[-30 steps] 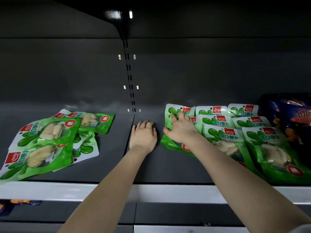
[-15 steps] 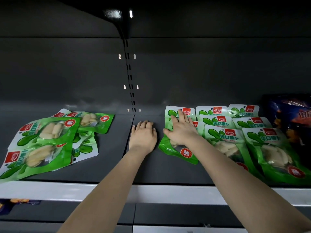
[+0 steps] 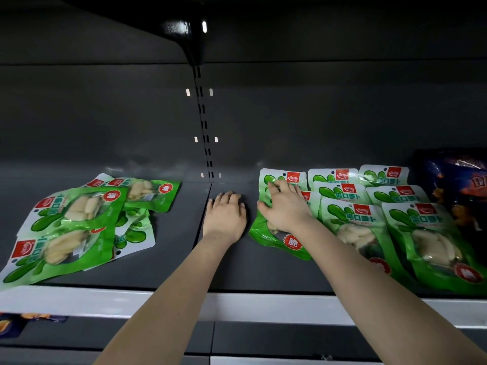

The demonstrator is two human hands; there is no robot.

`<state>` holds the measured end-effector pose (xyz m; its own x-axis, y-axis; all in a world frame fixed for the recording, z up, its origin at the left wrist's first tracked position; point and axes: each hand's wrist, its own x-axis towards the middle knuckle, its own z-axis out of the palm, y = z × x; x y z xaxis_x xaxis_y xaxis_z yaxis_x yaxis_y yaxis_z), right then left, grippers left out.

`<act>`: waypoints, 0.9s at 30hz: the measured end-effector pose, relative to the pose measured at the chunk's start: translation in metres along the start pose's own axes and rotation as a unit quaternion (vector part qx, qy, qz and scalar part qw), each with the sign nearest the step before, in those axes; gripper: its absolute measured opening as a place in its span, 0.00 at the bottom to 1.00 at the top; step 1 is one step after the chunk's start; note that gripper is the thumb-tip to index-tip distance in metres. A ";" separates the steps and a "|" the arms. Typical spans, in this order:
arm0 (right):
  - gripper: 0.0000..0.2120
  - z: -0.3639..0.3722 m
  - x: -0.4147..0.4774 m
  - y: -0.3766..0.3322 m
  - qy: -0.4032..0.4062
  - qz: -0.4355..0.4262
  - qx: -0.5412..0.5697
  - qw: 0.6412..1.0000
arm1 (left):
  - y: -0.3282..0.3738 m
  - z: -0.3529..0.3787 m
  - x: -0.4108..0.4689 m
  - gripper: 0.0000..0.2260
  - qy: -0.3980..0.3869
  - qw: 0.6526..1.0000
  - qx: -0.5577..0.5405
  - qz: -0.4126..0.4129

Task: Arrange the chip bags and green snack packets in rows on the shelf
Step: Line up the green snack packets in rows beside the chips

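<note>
We read a white 脆 in a red round badge on the tilted green snack packet (image 3: 274, 239) at the left end of the rows, and again on the rearmost packet (image 3: 150, 193) of the left pile. The front-row packet (image 3: 353, 227) bears 爽口萝卜. Its red logo square is too small to read. The chip bag (image 3: 458, 180) lettering is cut off.

the snack packets (image 3: 350, 219) are bright green and white with red logos and round red badges; the chip bag (image 3: 458, 180) is dark blue with orange; the shelf (image 3: 168, 259) is dark grey, white-edged.
</note>
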<state>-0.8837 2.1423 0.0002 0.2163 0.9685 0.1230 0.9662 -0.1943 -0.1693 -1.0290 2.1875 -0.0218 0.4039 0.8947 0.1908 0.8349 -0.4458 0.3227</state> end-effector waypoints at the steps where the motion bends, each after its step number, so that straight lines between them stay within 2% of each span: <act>1: 0.31 0.000 -0.001 0.000 0.019 -0.008 0.009 1.000 | 0.000 0.000 0.000 0.18 0.000 1.000 0.000 0.000; 3: 0.30 0.001 -0.004 0.000 0.057 -0.035 0.018 0.998 | -0.001 0.000 0.000 0.18 0.002 1.000 0.002 0.000; 5: 0.30 0.000 -0.005 0.001 0.055 -0.070 0.018 0.996 | -0.001 0.000 0.000 0.18 0.002 1.000 0.003 0.000; 12: 0.33 -0.004 0.004 0.002 -0.075 -0.112 -0.036 0.990 | -0.003 0.002 0.002 0.18 -0.001 1.000 0.002 0.002; 16: 0.34 -0.005 0.008 0.003 -0.101 -0.107 -0.040 0.988 | -0.003 0.002 0.002 0.18 -0.005 1.000 -0.001 0.006; 20: 0.34 -0.005 0.010 0.004 -0.102 -0.094 0.001 0.990 | -0.001 0.001 0.001 0.19 -0.016 1.000 0.003 0.004; 24: 0.33 -0.011 0.014 0.002 -0.151 -0.081 0.037 0.984 | 0.001 -0.006 0.000 0.19 -0.026 1.000 0.003 0.009; 27: 0.32 -0.014 0.020 -0.011 -0.136 -0.090 -0.001 0.987 | -0.002 -0.015 -0.004 0.21 -0.046 0.998 0.041 0.029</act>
<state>-0.8881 2.1618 0.0182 -0.0042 0.9932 -0.1161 0.9858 -0.0153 -0.1672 -1.0376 2.1839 -0.0093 0.4818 0.8680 0.1200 0.8354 -0.4963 0.2363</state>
